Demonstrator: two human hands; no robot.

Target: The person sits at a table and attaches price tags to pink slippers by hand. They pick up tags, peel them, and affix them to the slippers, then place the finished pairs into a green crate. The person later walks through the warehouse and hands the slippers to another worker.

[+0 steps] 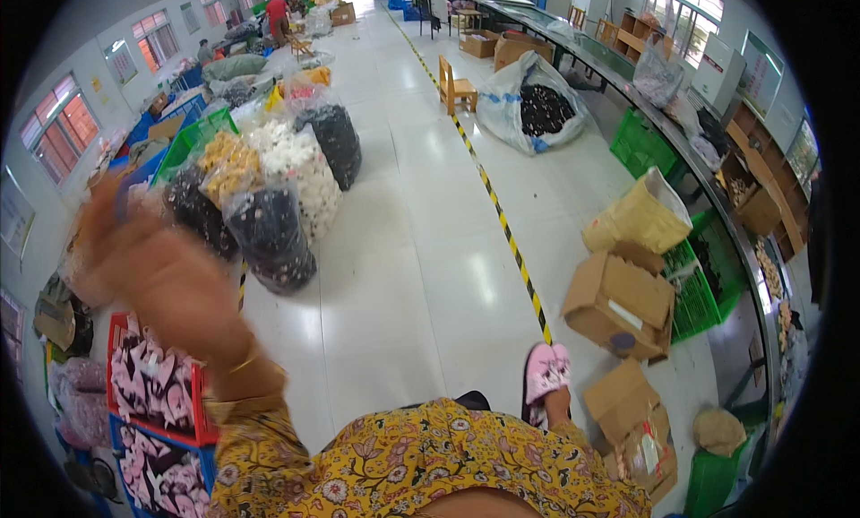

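My left hand (152, 258) is raised at the left, smeared by motion, so its fingers and anything in them cannot be made out. A yellow flowered sleeve (255, 446) and a thin bracelet show at its wrist. Below the hand stands a red crate (199, 401) filled with pink and black plush pieces. A blue crate (208, 478) with similar pieces is under it. Clear bags of dark pieces (269, 240) and white pieces (300, 173) stand on the floor just beyond the hand. My right hand is out of view. One foot in a pink slipper (543, 370) shows below.
A yellow-black floor line (502, 222) runs ahead. To the right are cardboard boxes (618, 303), green crates (694, 294), a yellow sack (640, 215) and a long bench. A wooden chair (457, 90) and an open sack (528, 106) stand farther on. A person in red (277, 18) is far back.
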